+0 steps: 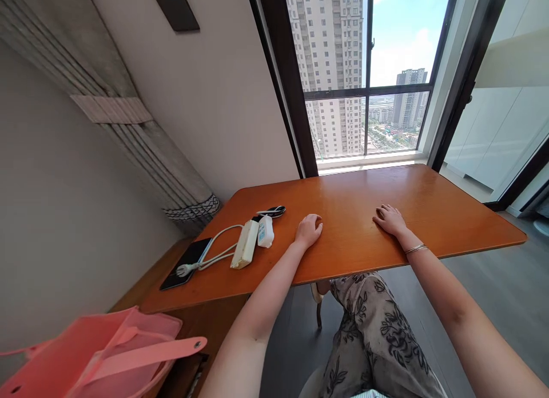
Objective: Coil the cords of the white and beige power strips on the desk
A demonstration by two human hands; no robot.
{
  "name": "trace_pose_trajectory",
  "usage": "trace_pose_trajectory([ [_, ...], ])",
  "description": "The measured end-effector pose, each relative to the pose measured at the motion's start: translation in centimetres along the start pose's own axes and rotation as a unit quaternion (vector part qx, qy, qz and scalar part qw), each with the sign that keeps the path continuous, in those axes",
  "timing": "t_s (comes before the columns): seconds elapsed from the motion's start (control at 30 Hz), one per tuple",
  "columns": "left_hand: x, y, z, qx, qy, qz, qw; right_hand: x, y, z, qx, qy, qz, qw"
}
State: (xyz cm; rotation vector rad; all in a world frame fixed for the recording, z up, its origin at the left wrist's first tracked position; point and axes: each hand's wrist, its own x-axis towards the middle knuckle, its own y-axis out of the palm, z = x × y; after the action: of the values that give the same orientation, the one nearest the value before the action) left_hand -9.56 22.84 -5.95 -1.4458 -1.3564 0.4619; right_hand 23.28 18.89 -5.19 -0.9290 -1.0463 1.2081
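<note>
My left hand [309,230] rests on the brown wooden table [343,249], loosely curled, its thumb and forefinger apart and no object visible in it. Farther right, my right hand [390,219] lies palm down with its fingers spread, touching only the tabletop. Nearest to my left hand is a small white block [266,232] with a bluish label, perhaps a charger. Against it stands a cream power strip [246,245]. Its white cord ends in a plug [185,270] lying on a flat black device [189,261], possibly a tablet. A dark coiled cable [277,211] sits behind the block.
A pink bag [103,352] with a strap is on a lower wooden surface at the left. Behind the table are a wall and a window [364,123]. A grey curtain [150,152] hangs at the left. My legs are below the table's front edge.
</note>
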Motion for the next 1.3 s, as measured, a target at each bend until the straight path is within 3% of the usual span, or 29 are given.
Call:
trace_pose_trajectory([
  [0.17,0.6,-2.9,1.5,0.131,-0.004,-0.039,0.991,0.1,0.1,0.0,0.0,-0.008,-0.002,1.0],
  [0.4,1.2,-7.8,5.7,0.259,-0.137,-0.082,0.953,0.4,0.6,-0.4,0.005,-0.008,-0.012,1.0],
  [0.53,1.5,-9.3,7.2,0.262,-0.266,0.008,0.928,0.5,0.9,-0.6,0.006,-0.01,-0.016,1.0],
  [0.63,1.7,-9.7,7.7,0.246,-0.31,0.067,0.916,0.6,0.9,-0.6,0.003,-0.008,-0.013,1.0],
  [0.97,2.2,-9.7,6.9,0.221,-0.317,0.058,0.921,0.3,0.6,-0.3,0.002,0.0,-0.011,1.0],
  [1.3,2.2,-8.6,3.4,0.118,-0.221,-0.006,0.968,0.5,0.9,-0.5,0.005,-0.015,-0.022,1.0],
])
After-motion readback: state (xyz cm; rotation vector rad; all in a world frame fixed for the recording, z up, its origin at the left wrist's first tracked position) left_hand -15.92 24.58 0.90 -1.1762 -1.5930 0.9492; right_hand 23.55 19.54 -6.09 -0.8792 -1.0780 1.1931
